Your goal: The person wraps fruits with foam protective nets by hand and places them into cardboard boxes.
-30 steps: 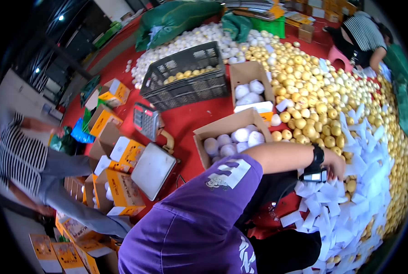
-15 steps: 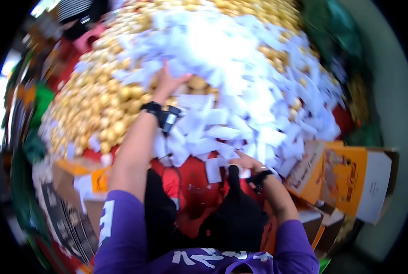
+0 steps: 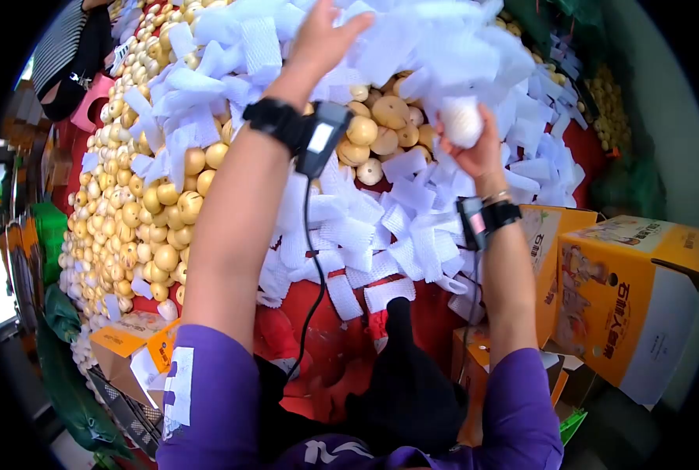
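My left hand [image 3: 326,43] reaches far forward over the pile of white foam net sleeves [image 3: 259,47], thumb and fingers apart, holding nothing that I can see. On the right, my right hand [image 3: 476,153] grips a round fruit in a white foam net sleeve [image 3: 462,122]; the fruit itself is hidden by the mesh. Between my hands, round yellow fruits, which look like pepino melons [image 3: 390,112], show in a gap among the sleeves. More loose sleeves [image 3: 357,223] lie nearer to me. Both wrists carry black strapped devices.
A broad heap of yellow fruits [image 3: 142,223] spreads to the left on a red sheet [image 3: 337,313]. Orange printed cartons [image 3: 600,298] stand at right, and an open carton [image 3: 134,345] at lower left. Another person in striped clothing [image 3: 59,43] is by a pink stool [image 3: 92,102].
My right hand has risen from near my knees to the pile and now holds the sleeved fruit. My left hand has moved farther forward. The view has shifted, and more fruits are uncovered.
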Available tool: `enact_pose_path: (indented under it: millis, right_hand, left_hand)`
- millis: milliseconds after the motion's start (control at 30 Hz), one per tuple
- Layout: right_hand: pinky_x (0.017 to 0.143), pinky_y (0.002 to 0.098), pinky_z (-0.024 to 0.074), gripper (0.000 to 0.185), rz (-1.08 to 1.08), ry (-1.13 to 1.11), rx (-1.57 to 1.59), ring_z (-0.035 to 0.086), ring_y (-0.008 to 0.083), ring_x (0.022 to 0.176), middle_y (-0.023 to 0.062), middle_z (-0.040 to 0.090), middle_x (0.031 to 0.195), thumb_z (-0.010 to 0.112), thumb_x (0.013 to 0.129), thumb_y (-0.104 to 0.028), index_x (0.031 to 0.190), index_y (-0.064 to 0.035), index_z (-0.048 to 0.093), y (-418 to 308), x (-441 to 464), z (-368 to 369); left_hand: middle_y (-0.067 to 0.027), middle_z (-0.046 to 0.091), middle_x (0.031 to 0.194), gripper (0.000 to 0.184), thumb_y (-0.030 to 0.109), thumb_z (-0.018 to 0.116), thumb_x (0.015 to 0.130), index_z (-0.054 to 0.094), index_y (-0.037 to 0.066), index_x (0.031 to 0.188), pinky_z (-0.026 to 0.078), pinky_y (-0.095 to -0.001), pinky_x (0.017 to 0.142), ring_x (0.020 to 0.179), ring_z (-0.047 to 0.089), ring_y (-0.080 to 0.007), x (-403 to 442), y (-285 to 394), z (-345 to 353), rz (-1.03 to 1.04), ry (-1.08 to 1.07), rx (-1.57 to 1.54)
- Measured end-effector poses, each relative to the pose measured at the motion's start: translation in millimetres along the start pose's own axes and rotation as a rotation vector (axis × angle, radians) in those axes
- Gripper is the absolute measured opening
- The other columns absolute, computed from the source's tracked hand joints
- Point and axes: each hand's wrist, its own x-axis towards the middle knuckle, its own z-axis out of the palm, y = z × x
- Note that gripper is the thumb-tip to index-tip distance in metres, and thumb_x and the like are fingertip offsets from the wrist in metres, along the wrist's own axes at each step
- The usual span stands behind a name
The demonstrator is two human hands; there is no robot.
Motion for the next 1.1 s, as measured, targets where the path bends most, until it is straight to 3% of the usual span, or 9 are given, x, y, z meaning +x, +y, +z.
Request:
enact_pose_path:
  millis: [167,233,400,467,600,667,867,1000,1100]
  right_hand:
    - [0.060,0.0294,0.0506,0.049,0.128,0.031,-0.381,0.059,0.0206,0.077,0.0108,0.059,0.094,0.046,0.084,-0.045,0.111,-0.0042,0.048,0,-47,-10]
    - [0.066,0.0329,0.0505,0.047,0.327,0.071,-0.234,0.059,0.0200,0.082,0.0105,0.059,0.097,0.050,0.084,-0.041,0.112,-0.0040,0.048,55,-66,-29]
    - [0.067,0.0352,0.0478,0.038,0.308,0.202,-0.440,0.057,0.0193,0.089,0.0073,0.057,0.100,0.052,0.084,-0.033,0.110,-0.0060,0.050,182,-85,-63]
    - [0.061,0.0351,0.0468,0.049,0.237,0.369,0.155,0.057,0.0215,0.083,0.0096,0.056,0.098,0.046,0.083,-0.045,0.111,-0.0053,0.048,168,-88,-57]
    - [0.057,0.0346,0.0460,0.055,0.135,0.110,0.518,0.055,0.0272,0.083,0.0134,0.053,0.105,0.035,0.083,-0.057,0.116,-0.0134,0.043,129,-98,-28]
    - [0.057,0.0351,0.0479,0.057,0.078,-0.089,0.591,0.053,0.0320,0.092,0.0170,0.046,0.113,0.038,0.082,-0.057,0.124,-0.0177,0.037,128,-102,-31]
    - [0.060,0.0403,0.0525,0.067,0.034,-0.221,0.559,0.052,0.0361,0.097,0.0202,0.043,0.116,0.054,0.078,-0.046,0.131,-0.0148,0.028,125,-113,-31]
    - [0.071,0.0413,0.0505,0.075,-0.006,-0.207,0.325,0.050,0.0318,0.101,0.0182,0.043,0.119,0.070,0.069,-0.028,0.130,-0.0104,0.029,112,-116,-26]
    - [0.083,0.0352,0.0459,0.080,-0.126,-0.006,-0.164,0.049,0.0252,0.105,0.0162,0.044,0.121,0.072,0.063,-0.018,0.129,-0.0066,0.029,107,-121,-21]
  left_hand:
    - [-0.0157,0.053,0.098,0.045,0.025,0.071,0.066,0.053,0.002,0.100,0.040,-0.0384,0.085,0.094,0.049,-0.0314,-126,-29,-19,0.122,-0.017,0.317]
    - [-0.0176,0.039,0.123,0.062,0.027,0.072,0.064,0.046,0.005,0.116,0.031,-0.0416,0.096,0.115,0.036,-0.0346,-207,-57,-3,0.082,-0.255,0.649]
    - [-0.0182,0.053,0.112,0.045,0.034,0.066,0.068,0.059,0.012,0.106,0.037,-0.0458,0.091,0.108,0.047,-0.0335,-244,-62,5,-0.279,-0.930,1.029]
    - [-0.0149,0.062,0.071,0.024,0.030,0.060,0.072,0.065,0.008,0.081,0.048,-0.0402,0.063,0.069,0.060,-0.0312,-177,-48,1,-0.200,-0.619,0.931]
    - [-0.0171,0.055,0.103,0.041,0.025,0.064,0.071,0.054,0.005,0.106,0.042,-0.0394,0.083,0.098,0.050,-0.0323,-108,-54,38,0.243,-0.149,0.879]
    - [-0.0167,0.053,0.107,0.045,0.023,0.065,0.070,0.053,0.005,0.109,0.039,-0.0395,0.086,0.101,0.046,-0.0330,-106,-75,46,0.056,-0.246,0.899]
    - [-0.0168,0.045,0.112,0.054,0.007,0.064,0.068,0.046,0.008,0.119,0.036,-0.0403,0.090,0.105,0.042,-0.0343,-180,-113,26,0.111,-0.190,0.835]
    - [-0.0152,0.045,0.111,0.049,0.001,0.061,0.071,0.040,-0.001,0.116,0.038,-0.0389,0.090,0.103,0.046,-0.0303,-189,-102,-11,-0.023,0.311,0.509]
    - [-0.0064,0.051,0.095,0.036,0.002,0.063,0.076,0.044,0.000,0.106,0.046,-0.0257,0.073,0.082,0.053,-0.0139,-194,-62,-55,-0.218,0.367,-0.278]
